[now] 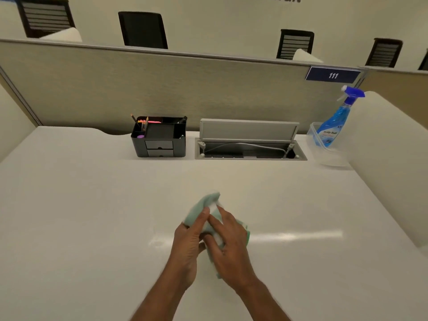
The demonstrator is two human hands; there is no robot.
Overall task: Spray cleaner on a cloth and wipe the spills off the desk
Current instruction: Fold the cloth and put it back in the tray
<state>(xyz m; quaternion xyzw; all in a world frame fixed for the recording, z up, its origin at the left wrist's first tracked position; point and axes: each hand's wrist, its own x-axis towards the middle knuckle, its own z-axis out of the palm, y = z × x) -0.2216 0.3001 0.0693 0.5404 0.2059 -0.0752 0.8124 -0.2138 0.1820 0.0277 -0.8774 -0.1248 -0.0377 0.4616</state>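
Note:
A pale green cloth [203,205] is bunched between both hands just above the white desk [92,205], near its front middle. My left hand [188,242] grips the cloth from the left, thumb on top. My right hand [229,242] lies over the cloth's right side, fingers pressed into it. A faint wet smear [159,239] shows on the desk left of the hands. The blue spray bottle [335,119] stands in a clear plastic tub [328,156] at the far right back corner, away from both hands.
A black desk organiser [159,137] with pens stands at the back centre. Beside it an open cable hatch [250,147] is sunk into the desk. A fabric partition [162,89] closes the back, a white side panel [393,158] the right. Chairs stand beyond.

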